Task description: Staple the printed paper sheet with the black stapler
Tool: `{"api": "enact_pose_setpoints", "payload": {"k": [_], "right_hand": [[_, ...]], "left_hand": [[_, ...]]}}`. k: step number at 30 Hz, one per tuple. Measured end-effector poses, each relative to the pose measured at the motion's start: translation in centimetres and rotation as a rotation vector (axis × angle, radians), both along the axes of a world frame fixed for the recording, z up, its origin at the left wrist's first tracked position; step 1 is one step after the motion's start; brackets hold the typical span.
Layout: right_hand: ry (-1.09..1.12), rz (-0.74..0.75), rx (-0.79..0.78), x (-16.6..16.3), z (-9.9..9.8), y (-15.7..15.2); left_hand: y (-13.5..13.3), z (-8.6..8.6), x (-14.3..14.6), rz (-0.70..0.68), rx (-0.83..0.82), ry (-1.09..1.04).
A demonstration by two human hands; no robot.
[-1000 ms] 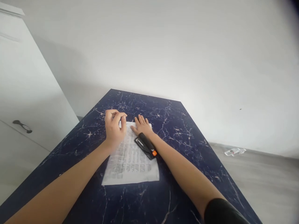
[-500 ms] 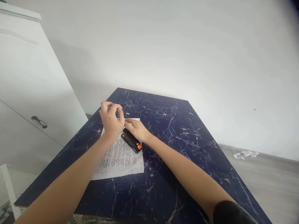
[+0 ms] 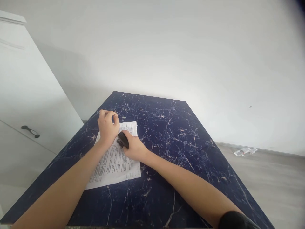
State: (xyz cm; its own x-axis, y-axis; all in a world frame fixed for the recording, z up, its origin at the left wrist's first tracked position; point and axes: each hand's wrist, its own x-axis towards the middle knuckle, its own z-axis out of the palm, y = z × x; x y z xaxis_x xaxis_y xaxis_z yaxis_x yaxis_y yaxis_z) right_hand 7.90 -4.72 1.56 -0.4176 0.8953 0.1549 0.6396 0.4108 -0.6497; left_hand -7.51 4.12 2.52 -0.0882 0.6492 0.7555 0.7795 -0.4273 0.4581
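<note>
My right hand point(image 3: 136, 148) is wrapped around a black stapler point(image 3: 123, 139), which lies over a printed sheet of paper point(image 3: 114, 168). The stapler's front end points up and left, while its rear is covered by my palm. My left hand point(image 3: 107, 126) rests at the upper left of the sheet, just beside the stapler. Its fingers are curled in toward the thumb, and whatever they may hold is hidden. Past the sheet's top edge lies a small silvery piece point(image 3: 124, 117), perhaps staples, too small to be sure.
The paper lies on a dark blue marble-patterned table point(image 3: 171, 140) set against a white wall point(image 3: 166, 47). A white cabinet point(image 3: 28, 89) with a dark handle point(image 3: 30, 131) stands to the left. Clear plastic packaging point(image 3: 245, 151) is on the floor at right.
My right hand has moved back from the paper's top edge and closed around the stapler. My left hand keeps its curled pose near the upper left of the sheet. The view has shifted slightly.
</note>
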Motion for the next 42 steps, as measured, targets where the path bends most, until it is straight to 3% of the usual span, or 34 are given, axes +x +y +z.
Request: {"api": "enact_pose_setpoints", "payload": {"k": [18, 31, 34, 37, 40, 42], "right_hand": [[-0.006, -0.036, -0.066, 2.2, 0.4, -1.5], [0.019, -0.202, -0.114, 10.0, 0.3, -6.7], [0.028, -0.269, -0.08, 11.5, -0.4, -7.3], [0.0, -0.344, -0.038, 12.2, -1.5, -7.4], [-0.047, -0.383, -0.016, 12.7, -2.5, -7.2], [-0.081, -0.422, 0.013, 13.1, -3.2, -7.0]], "left_hand": [[0.9, -1.0, -0.4, 0.019, -0.058, -0.058], [1.5, -2.5, -0.1, -0.032, -0.264, 0.126], [0.8, -1.2, 0.1, -0.032, -0.283, 0.185], [-1.9, 2.5, -0.7, -0.08, -0.224, 0.162], [-7.4, 6.6, -2.8, -0.093, -0.058, 0.016], [-12.4, 7.6, -5.0, -0.038, 0.078, -0.077]]}}
